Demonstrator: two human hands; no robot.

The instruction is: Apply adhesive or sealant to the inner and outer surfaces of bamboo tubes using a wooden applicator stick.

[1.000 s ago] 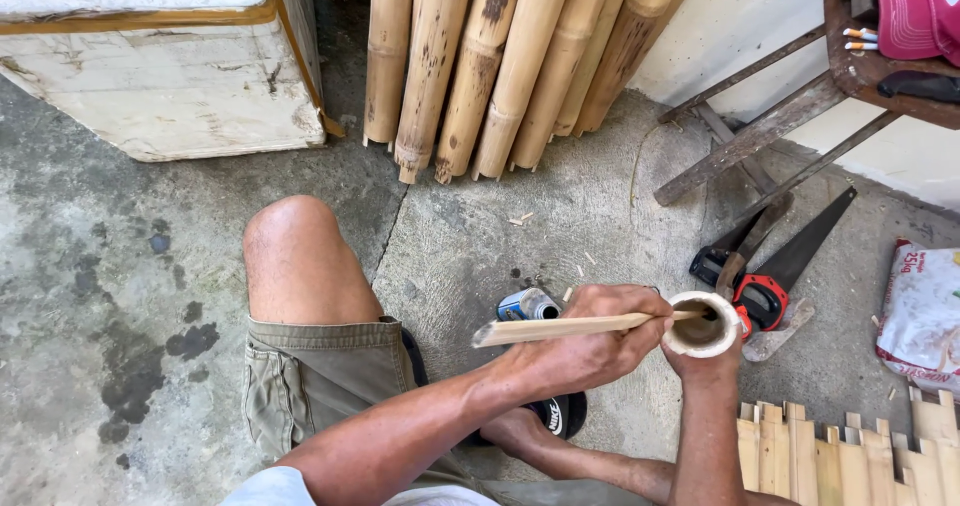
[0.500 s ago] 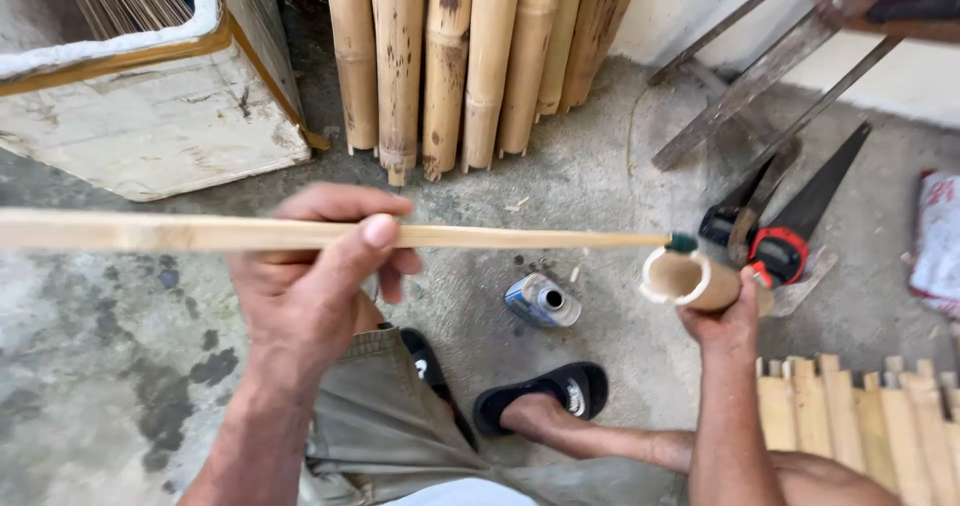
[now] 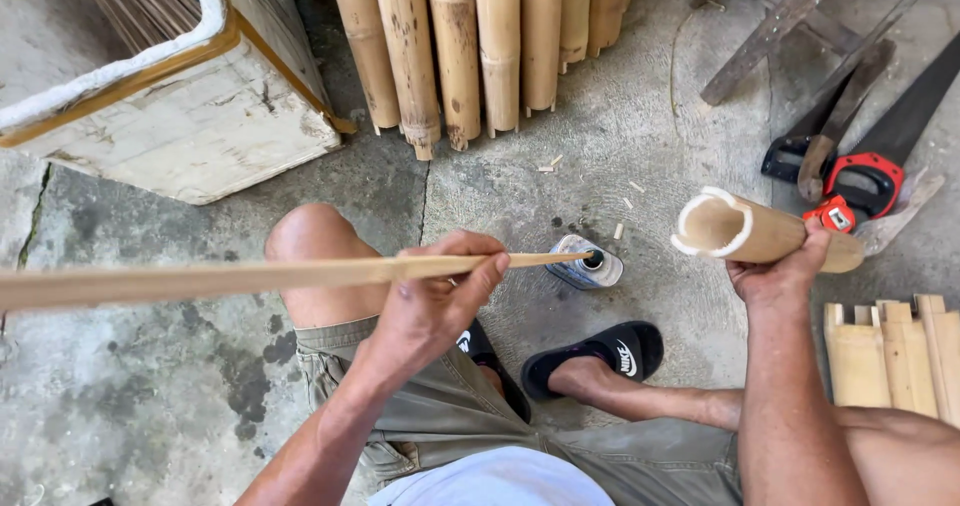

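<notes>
Left hand (image 3: 435, 301) grips a long, thin bamboo stick (image 3: 250, 276), pale tan and flat-sided, lying near horizontal; its tip points toward 3 o'clock and sits in the open mouth of a small metal can (image 3: 588, 266) on the concrete floor (image 3: 620, 136). Right hand (image 3: 780, 271), at 3 o'clock from the can, is closed around a short hollow bamboo tube (image 3: 745, 231), whose pale cut rim faces 9 o'clock. Handsaws (image 3: 860, 156) lie at 1 o'clock.

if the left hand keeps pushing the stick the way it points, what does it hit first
Probably the small metal can on the floor. The left hand aims the stick rightward, and its tip sits at the can's open mouth. The bamboo tube lies farther right; depth is unclear.
</notes>
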